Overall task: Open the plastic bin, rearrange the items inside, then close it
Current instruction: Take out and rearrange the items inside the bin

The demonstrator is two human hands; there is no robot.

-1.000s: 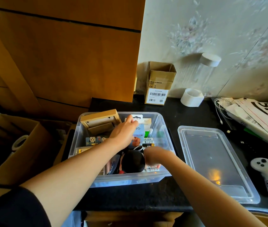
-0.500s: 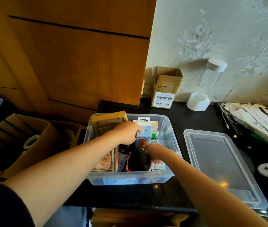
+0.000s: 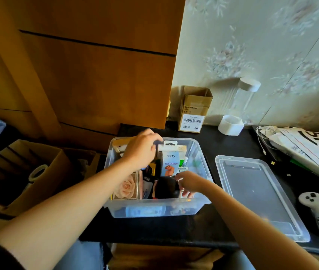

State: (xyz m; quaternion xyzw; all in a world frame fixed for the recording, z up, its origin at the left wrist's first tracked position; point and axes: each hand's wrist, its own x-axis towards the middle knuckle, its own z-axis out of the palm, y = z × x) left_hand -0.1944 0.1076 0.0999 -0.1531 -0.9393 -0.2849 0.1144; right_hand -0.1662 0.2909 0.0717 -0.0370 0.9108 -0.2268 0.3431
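Note:
The clear plastic bin [image 3: 154,209] stands open on the black counter, packed with small items. Its clear lid [image 3: 252,191] lies flat to the right. My left hand [image 3: 141,151] hovers over the bin's back left corner with fingers curled; motion blur hides whether it holds anything. Beside it a blue and white mini fan box [image 3: 170,162] stands upright. My right hand [image 3: 189,184] reaches into the front right of the bin, next to a black round object [image 3: 166,187], fingers curled round a small shiny item. A rose-print box [image 3: 126,187] sits at the front left.
A small cardboard box [image 3: 193,112] and a white holder [image 3: 230,125] stand by the wall. Papers and a cable [image 3: 301,147] lie at the right, a white controller [image 3: 318,211] beside the lid. An open cardboard box with tape [image 3: 35,172] sits left, below the counter.
My left hand has lifted off the blue box and moved up toward the bin's back left. My right hand has stayed low in the front right. The camera has shifted closer.

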